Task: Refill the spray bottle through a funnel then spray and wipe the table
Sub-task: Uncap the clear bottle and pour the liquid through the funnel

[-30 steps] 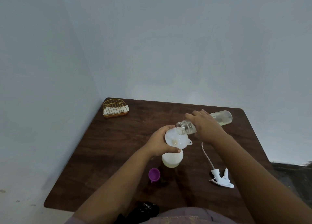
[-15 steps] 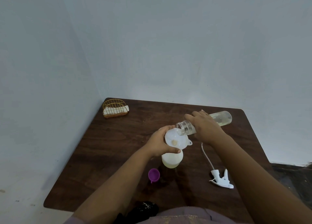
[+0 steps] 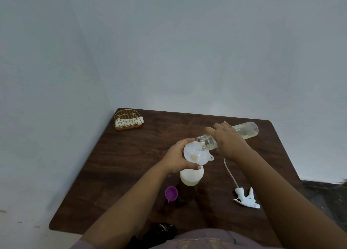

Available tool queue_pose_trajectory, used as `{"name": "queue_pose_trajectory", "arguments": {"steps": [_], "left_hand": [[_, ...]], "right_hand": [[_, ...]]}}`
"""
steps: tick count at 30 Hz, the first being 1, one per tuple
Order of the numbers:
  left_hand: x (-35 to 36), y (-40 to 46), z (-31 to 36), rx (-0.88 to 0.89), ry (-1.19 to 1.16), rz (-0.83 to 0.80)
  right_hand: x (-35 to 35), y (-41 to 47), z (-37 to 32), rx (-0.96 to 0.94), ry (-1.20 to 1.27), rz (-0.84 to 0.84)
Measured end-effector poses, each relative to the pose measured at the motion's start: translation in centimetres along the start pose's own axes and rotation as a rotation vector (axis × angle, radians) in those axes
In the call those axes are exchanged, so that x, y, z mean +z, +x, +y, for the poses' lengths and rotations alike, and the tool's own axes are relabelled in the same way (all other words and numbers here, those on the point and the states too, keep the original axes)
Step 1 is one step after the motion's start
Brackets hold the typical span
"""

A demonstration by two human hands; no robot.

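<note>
L hand grips white funnel on spray bottle, mid-table. R hand grips clear bottle, tilted, mouth over funnel. Trigger head lies near, to right; purple cap in front.

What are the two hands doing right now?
Left hand: fingers curled round the white funnel.
Right hand: gripping the tilted clear bottle.

Bare table lay open at the left between the far wire holder and the near edge. Centre was blocked by both arms, the funnel and purple cap; the sprayer head lay near right.
</note>
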State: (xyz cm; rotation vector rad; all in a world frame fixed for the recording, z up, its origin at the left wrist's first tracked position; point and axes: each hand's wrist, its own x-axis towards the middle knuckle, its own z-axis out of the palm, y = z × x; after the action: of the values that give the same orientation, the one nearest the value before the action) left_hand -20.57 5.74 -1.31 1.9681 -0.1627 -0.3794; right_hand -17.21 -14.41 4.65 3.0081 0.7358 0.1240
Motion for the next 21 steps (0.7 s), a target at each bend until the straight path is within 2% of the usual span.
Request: {"name": "queue_pose_trajectory", "arguments": {"steps": [21], "left_hand": [[-0.02,0.08,-0.02,-0.016,-0.007,-0.004]], "right_hand": [[-0.54,0.06,-0.01,0.006,-0.012,0.003]]}}
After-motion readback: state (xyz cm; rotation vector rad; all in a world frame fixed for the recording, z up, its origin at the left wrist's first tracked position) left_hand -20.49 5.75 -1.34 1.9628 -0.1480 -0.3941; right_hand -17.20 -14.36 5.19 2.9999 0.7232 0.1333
